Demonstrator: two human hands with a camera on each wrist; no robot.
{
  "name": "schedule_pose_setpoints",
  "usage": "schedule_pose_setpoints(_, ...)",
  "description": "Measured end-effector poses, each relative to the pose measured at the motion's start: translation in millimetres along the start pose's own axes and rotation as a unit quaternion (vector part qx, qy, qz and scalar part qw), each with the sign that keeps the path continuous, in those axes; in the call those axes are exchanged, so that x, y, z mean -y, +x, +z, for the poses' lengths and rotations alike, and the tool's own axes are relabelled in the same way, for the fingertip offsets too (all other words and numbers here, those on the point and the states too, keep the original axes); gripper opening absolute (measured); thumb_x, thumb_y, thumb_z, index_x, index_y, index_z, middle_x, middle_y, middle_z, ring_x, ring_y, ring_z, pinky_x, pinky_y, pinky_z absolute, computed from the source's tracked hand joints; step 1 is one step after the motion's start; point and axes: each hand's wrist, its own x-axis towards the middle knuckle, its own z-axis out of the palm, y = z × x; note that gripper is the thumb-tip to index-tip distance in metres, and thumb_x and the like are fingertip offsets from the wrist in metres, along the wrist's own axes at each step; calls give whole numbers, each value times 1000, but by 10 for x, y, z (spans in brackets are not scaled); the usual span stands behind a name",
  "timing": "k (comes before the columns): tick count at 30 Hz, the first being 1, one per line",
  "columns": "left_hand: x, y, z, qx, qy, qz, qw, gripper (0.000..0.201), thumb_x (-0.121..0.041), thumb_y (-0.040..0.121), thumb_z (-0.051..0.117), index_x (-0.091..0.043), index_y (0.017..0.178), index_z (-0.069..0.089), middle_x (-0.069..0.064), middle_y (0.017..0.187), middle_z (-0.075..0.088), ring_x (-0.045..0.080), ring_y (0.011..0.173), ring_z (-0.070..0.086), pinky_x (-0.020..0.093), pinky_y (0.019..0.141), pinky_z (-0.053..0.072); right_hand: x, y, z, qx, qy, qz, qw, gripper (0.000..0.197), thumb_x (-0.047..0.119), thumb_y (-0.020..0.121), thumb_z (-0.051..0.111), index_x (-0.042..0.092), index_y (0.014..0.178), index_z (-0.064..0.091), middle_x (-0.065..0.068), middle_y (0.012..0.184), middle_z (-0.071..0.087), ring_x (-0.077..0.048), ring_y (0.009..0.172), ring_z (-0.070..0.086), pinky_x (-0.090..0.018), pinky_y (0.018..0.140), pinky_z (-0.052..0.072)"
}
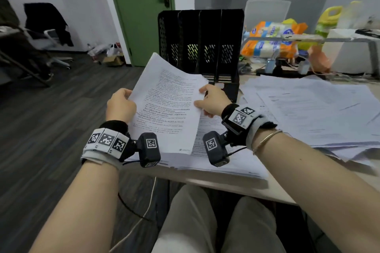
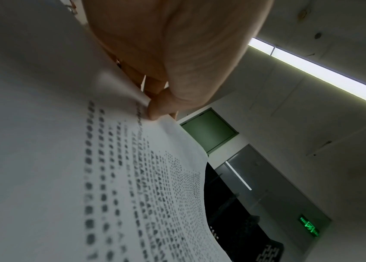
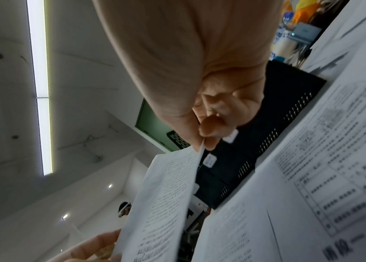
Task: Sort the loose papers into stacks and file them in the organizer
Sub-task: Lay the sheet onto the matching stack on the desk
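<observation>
Desk [image 1: 226, 186] cluttered with loose papers [image 1: 320, 109], organizer [image 1: 200, 47] at far edge. Both hands, left hand [image 1: 121, 104] and right hand [image 1: 213, 99], pinch one sheaf [image 1: 166, 107]. Still sorting; next likely squaring it into a stack.

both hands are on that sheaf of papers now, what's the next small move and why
Probably carry the sheaf forward and tip it upright toward a slot of the black organizer. The left hand and right hand each pinch a side edge, the sheaf is lifted off the stack on the desk, and the slots behind look empty.
</observation>
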Motion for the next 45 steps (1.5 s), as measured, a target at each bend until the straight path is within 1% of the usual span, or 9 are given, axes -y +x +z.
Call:
schedule_pose_setpoints(7, 263, 103, -75, 13, 48, -33, 998, 45, 2, 86, 39, -12, 127, 52, 11, 126, 56, 29, 116, 50, 30, 86, 37, -39, 128, 358, 67, -20, 20, 997, 64, 3, 90, 55, 3, 145, 22, -8, 66, 59, -16, 50, 60, -22, 39, 48)
schedule_pose_setpoints(16, 391, 159, -28, 39, 54, -31, 997, 40, -10, 88, 50, -15, 128, 51, 8, 125, 58, 27, 118, 51, 42, 103, 39, -170, 200, 567, 110, -51, 52, 991, 61, 6, 90, 55, 0, 142, 24, -9, 64, 63, -14, 45, 57, -34, 59, 54)
schedule_pose_setpoints(19, 303, 134, 40, 92, 63, 3, 994, 37, -18, 88, 58, -16, 125, 54, 7, 127, 56, 23, 118, 52, 36, 99, 42, -199, 211, 611, 112, -61, 59, 990, 63, 7, 89, 58, 0, 142, 24, -9, 65, 64, -14, 44, 57, -28, 49, 50)
schedule_pose_setpoints(24, 127, 10, 212, 243, 138, 22, 960, 43, -29, 90, 59, -17, 131, 52, 6, 139, 47, 19, 126, 46, 29, 101, 33, -215, 220, 656, 115, -76, 58, 989, 68, 7, 85, 63, 1, 142, 25, -8, 66, 64, -8, 37, 57, -28, 51, 51)
schedule_pose_setpoints(27, 78, -63, 318, 306, 200, 23, 931, 47, -37, 90, 58, -20, 133, 50, -1, 144, 43, 16, 131, 40, 27, 105, 28, -202, 239, 661, 118, -118, 42, 985, 70, 15, 83, 68, 3, 141, 30, -12, 89, 69, -16, 57, 62, -27, 58, 52)
schedule_pose_setpoints(30, 69, -114, 377, 352, 262, 23, 898, 52, -46, 91, 53, -22, 137, 46, -3, 147, 40, 17, 134, 36, 29, 108, 25, -223, 275, 650, 119, -180, 26, 976, 78, 29, 78, 75, 9, 142, 35, -9, 135, 51, -23, 111, 56, -32, 91, 47)
schedule_pose_setpoints(32, 57, -145, 385, 368, 282, 19, 886, 54, -48, 92, 49, -23, 140, 42, -3, 149, 37, 17, 136, 34, 30, 109, 23, -238, 287, 641, 113, -185, 30, 976, 82, 32, 74, 78, 13, 142, 37, -5, 144, 42, -22, 128, 44, -33, 101, 41)
schedule_pose_setpoints(42, -24, -209, 392, 373, 307, 24, 875, 53, -45, 96, 44, -16, 140, 41, 2, 148, 37, 20, 136, 34, 30, 108, 23, -268, 247, 539, 115, -186, 27, 975, 72, 31, 79, 74, 14, 140, 40, -6, 137, 49, -23, 124, 47, -30, 99, 39)
schedule_pose_setpoints(45, -123, -210, 383, 355, 285, 32, 889, 53, -43, 96, 45, -13, 139, 43, 2, 146, 41, 19, 133, 38, 30, 107, 26, -232, 231, 382, 93, -188, 15, 978, 66, 33, 82, 70, 14, 138, 42, -6, 132, 51, -21, 114, 52, -24, 82, 41)
